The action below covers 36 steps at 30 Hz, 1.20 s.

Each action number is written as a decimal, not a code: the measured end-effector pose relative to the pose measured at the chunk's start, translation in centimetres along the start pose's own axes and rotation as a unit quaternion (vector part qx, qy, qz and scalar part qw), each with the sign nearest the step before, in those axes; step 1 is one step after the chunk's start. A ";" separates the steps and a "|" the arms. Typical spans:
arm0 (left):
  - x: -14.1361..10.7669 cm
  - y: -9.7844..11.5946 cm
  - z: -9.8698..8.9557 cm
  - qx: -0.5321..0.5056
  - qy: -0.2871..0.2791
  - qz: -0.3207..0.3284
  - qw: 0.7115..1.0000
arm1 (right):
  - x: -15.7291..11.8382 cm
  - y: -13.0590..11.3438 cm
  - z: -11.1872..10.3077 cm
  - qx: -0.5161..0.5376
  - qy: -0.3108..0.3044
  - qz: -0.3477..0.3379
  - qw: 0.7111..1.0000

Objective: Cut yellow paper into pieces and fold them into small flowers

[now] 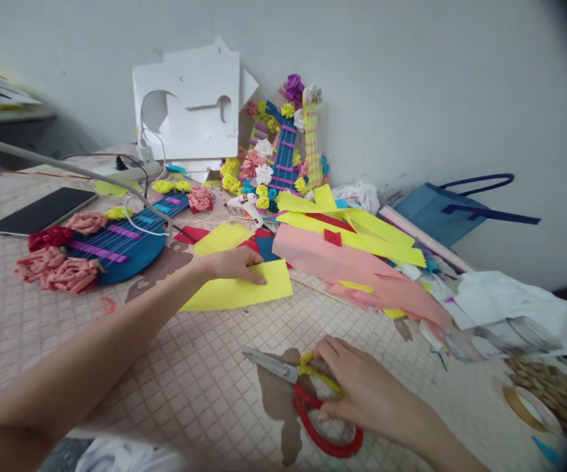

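My left hand [240,264] reaches over the table with its fingers bent onto a yellow paper sheet [236,292], gripping it near the upper edge. Another folded yellow piece [224,237] lies just beyond that wrist. At the front, my right hand [354,377] is closed around the yellow handle of a pair of scissors [286,370]. Their red handle loops below the palm, and the blades lie slightly apart, pointing left. A blue guitar-shaped craft piece [140,252] with paper roses [74,272] rests to the left of the sheet.
Pink paper [322,252] and yellow strips [386,236] pile up at the right. A white glue gun [248,206] stands behind the sheet. A dark tablet-like slab [42,208], a power strip [128,172], cables, decorated guitars [286,157], a blue bag [440,210] and a tape roll [531,408] surround the area.
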<state>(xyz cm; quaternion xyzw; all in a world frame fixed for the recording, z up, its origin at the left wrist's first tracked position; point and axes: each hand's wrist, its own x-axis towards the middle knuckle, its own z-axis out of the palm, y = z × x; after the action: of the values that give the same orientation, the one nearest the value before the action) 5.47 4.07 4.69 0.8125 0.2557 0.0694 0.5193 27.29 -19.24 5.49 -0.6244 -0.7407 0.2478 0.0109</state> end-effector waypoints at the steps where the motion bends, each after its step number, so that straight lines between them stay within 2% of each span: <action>1: -0.1 0.0 -0.2 -0.001 0.006 -0.001 1.000 | -0.2 -0.1 0.5 -0.003 0.007 0.015 1.000; 6: -0.7 0.1 -1.2 -0.010 0.017 -0.011 1.000 | -0.4 0.0 1.7 0.022 0.008 0.027 0.999; 10: -1.7 0.7 -2.4 -0.077 0.018 -0.036 0.996 | -0.1 0.6 1.1 0.050 0.024 0.031 0.998; 12: -2.4 1.0 -3.2 -0.118 0.027 -0.046 0.992 | 0.1 1.5 0.4 0.115 0.012 0.031 0.993; 14: -2.9 1.2 -3.9 -0.154 0.040 -0.043 0.986 | 0.5 2.6 -0.5 0.230 -0.016 0.028 0.973; 17: -3.3 1.2 -4.5 -0.192 0.038 -0.023 0.980 | 1.7 4.1 -1.7 0.415 -0.075 0.028 0.906; 18: -3.2 1.1 -4.4 -0.196 0.031 -0.020 0.980 | 2.3 4.3 -1.9 0.454 -0.053 0.030 0.889; 20: -2.9 0.9 -4.0 -0.194 0.012 -0.020 0.981 | 3.9 4.1 -2.1 0.510 0.034 0.001 0.859; 24: -1.9 0.6 -2.3 -0.147 -0.029 -0.028 0.988 | 8.0 1.7 -1.8 0.568 0.169 -0.065 0.803; 26: -1.6 0.6 -1.6 -0.122 -0.036 -0.035 0.991 | 9.8 0.4 -1.6 0.569 0.194 -0.067 0.796; 29: -1.7 0.6 -1.0 -0.102 -0.021 -0.044 0.994 | 11.4 -0.7 -1.1 0.567 0.194 -0.062 0.798; 32: -2.1 0.3 -0.6 -0.097 -0.004 -0.048 0.994 | 11.7 -1.2 -0.6 0.558 0.203 -0.045 0.804; 36: -2.4 -0.4 -0.1 -0.117 0.004 -0.044 0.992 | 11.6 -1.3 0.2 0.559 0.231 -0.037 0.796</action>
<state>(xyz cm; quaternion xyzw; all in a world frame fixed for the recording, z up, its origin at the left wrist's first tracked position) 3.28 3.13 4.73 0.7337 0.2835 0.0792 0.6124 23.44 -8.64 2.42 -0.5208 -0.4716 0.4663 0.5376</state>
